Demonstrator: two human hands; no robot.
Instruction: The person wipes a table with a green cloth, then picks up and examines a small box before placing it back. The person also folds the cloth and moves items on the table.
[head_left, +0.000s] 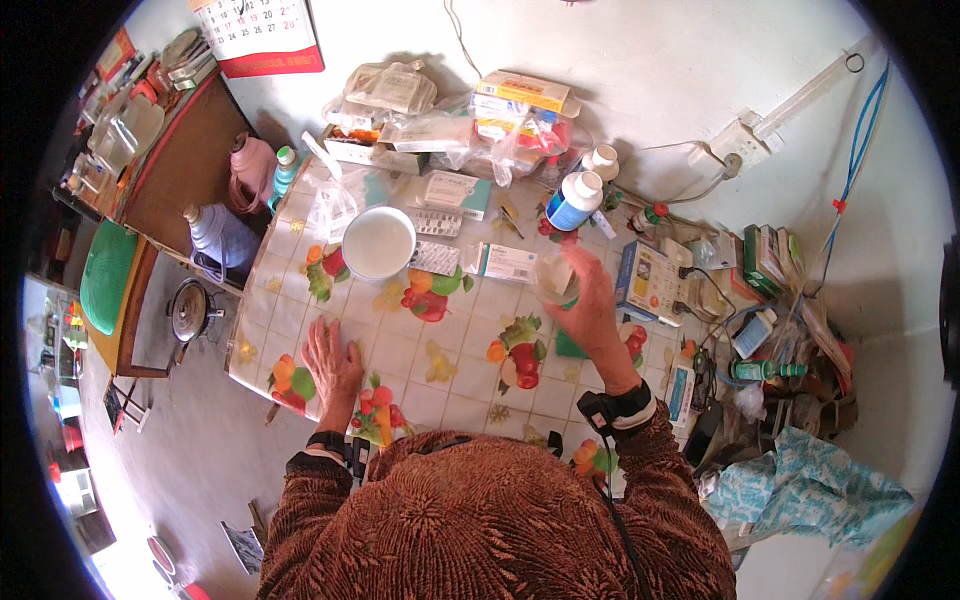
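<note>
My left hand (332, 369) rests flat on the fruit-patterned tablecloth (465, 360) near the table's left front edge, with nothing in it. Above the right half of the cloth, my right hand (589, 304) is closed around a clear, cup-like container (556, 278); its exact kind is unclear. A green item (570, 345) lies partly under that hand. Left of the container are a white and teal medicine box (508, 262) and a blister pack (435, 257). A white bowl (379, 243) stands beside the pack. Beyond my right hand stands a white pill bottle with a blue label (574, 201).
Bagged boxes (517, 120) are piled against the wall. A blue and white box (649, 283) with cables stands at the right, near a green bottle (769, 370) and bundled clutter. Thermos flasks (223, 234) stand off the table's left side.
</note>
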